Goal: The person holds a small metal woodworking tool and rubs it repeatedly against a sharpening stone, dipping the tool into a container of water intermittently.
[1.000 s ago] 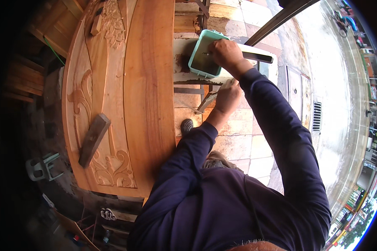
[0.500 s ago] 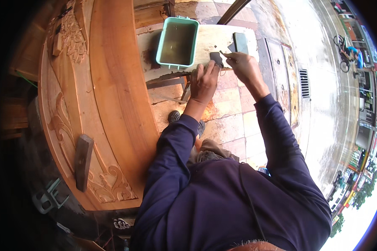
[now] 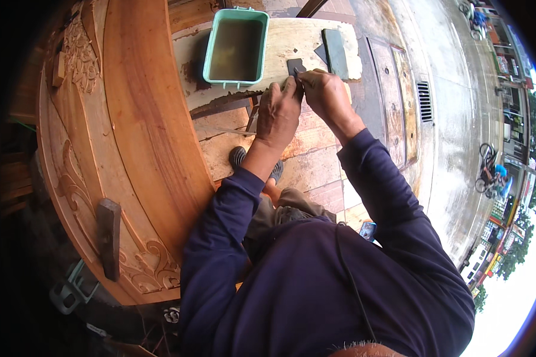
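Observation:
My left hand is closed on a small dark flat piece at the near edge of a worn pale bench. Against it, my right hand pinches a small thin tool, too small to identify; its fingertips touch or nearly touch the left ones. On the bench to the left is a mint-green plastic tub of murky water. To the right lie a long grey-green block and another dark flat piece.
A carved wooden panel fills the left, a wooden block lying on it. A green plastic chair stands below it. Tiled floor lies beneath the bench. On the wet street at right are cyclists and a drain grate.
My right hand has left the tub, where it was dipped, and now meets my left at the dark piece. The view has shifted; cyclists have moved along the street.

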Available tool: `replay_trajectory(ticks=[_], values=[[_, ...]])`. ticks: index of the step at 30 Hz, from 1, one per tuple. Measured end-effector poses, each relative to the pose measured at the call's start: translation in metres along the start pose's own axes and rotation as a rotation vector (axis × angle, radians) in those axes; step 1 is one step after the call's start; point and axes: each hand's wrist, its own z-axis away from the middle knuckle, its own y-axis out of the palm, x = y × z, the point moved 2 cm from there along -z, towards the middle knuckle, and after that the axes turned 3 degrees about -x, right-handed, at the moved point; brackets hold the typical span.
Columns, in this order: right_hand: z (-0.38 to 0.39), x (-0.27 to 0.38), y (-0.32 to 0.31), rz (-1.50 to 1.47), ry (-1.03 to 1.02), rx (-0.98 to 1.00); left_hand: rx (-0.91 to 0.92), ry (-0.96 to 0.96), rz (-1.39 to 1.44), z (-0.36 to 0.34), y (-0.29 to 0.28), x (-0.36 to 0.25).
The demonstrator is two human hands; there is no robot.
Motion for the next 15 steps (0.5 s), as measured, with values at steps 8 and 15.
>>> replay_trajectory(ticks=[8, 15], values=[[-0.003, 0.001, 0.004, 0.005, -0.071, -0.029, 0.054, -0.086, 0.099, 0.002, -0.001, 0.003], [0.003, 0.001, 0.007, 0.068, -0.079, -0.024, 0.08, -0.092, 0.125, 0.001, -0.008, 0.002]])
